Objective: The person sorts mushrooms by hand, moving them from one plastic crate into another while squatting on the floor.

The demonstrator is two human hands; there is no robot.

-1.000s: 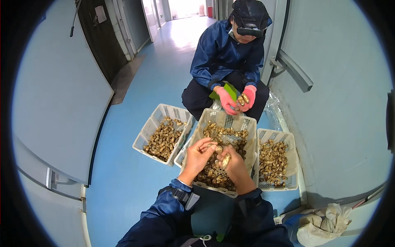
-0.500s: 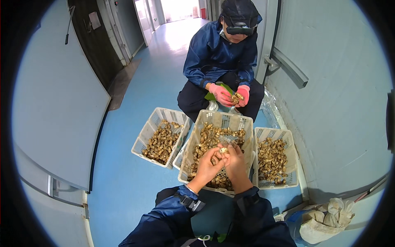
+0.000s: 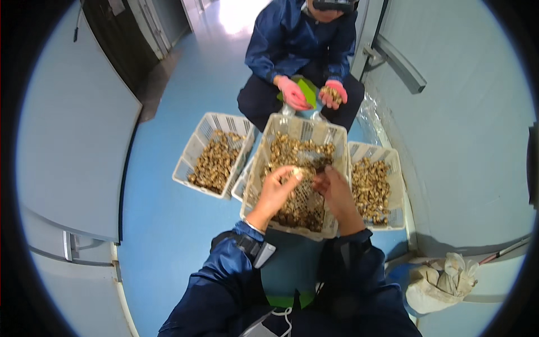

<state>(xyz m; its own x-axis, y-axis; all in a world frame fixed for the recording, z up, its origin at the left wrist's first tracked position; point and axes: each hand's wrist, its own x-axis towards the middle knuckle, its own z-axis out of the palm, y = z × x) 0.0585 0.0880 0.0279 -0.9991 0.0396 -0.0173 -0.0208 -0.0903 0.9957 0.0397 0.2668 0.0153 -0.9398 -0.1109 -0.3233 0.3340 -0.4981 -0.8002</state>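
Observation:
My left hand (image 3: 273, 195) is over the middle crate, pinching a small brown-and-cream lump (image 3: 300, 172) that looks like a mushroom between thumb and fingers. Close beside it, my right hand (image 3: 339, 196) has its fingers curled inward; blur and shadow hide whatever they grip. Beneath both hands stands a white slatted plastic crate (image 3: 245, 197), with many similar brown lumps (image 3: 289, 149) heaped mostly along its far and left sides and at its near end. Part of its mesh bottom shows between them.
A left crate (image 3: 182, 168) and a right crate (image 3: 397, 188) hold more brown lumps. Opposite squats a co-worker (image 3: 295, 39) in pink gloves, lumps in one glove. Grey panels flank the blue floor (image 3: 163, 224). A whitish sack (image 3: 435, 289) sits at lower right.
My hands have drawn apart; the lump stays in the left one. The co-worker's gloves have also separated. The whole view has tilted down, so the crates appear higher.

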